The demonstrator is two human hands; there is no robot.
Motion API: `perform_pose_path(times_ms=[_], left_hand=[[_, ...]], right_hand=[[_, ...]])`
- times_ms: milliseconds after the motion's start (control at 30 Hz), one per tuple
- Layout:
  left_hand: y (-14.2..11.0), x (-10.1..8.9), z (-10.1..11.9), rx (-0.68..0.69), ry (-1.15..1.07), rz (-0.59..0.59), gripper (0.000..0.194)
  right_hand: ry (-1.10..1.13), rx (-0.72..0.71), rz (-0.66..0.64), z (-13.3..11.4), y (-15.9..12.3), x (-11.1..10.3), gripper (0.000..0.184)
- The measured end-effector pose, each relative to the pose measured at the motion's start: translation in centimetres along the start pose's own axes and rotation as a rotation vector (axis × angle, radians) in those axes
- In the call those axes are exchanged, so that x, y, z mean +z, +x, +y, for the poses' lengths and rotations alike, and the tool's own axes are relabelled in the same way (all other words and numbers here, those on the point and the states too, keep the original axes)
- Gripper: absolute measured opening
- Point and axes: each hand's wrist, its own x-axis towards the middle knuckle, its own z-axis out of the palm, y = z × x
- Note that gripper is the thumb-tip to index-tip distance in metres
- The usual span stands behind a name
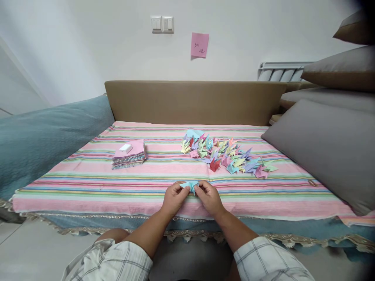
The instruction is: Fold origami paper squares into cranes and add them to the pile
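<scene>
Armrest (52, 132), draped in blue, lies well off to the left of both hands. Nearer, left of the left hand and farther from the person, a stack (129, 160) of coloured paper sits on the striped cloth (88, 175), a white block (125, 148) on its pink top sheet. Beyond the left hand, up on the wall, are two switches (162, 24). The left hand (175, 196) is pinched narrow, thumb and fingers holding one side of the blue paper (190, 184). That folded piece spans the gap between the hands. The right hand (209, 196) pinches its other side just as narrowly. Beyond the right hand, many coloured cranes (225, 160) lie heaped, spreading rightward; a pink note (199, 45) is on the wall behind. Well to the right of the right hand, a grey cushion (322, 144) leans at a slant.
</scene>
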Motion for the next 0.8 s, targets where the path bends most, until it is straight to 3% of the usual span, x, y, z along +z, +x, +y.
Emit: perform_pose_path(times_ms=[300,533,800], left_hand=[[0.0,-0.2,-0.3,0.003,0.038,0.04,0.016],[-0.1,0.3,-0.3,0.071,0.057,0.042,0.011],[-0.1,0.5,-0.3,-0.015,-0.126,0.043,0.013]], right_hand=[[0.065,0.024,0.04,-0.5,0.0,0.2,0.028],[0.134,0.037,0.086,0.7,0.2,0.5,0.023],[0.024,0.005,0.09,0.1,0.0,0.3,0.032]])
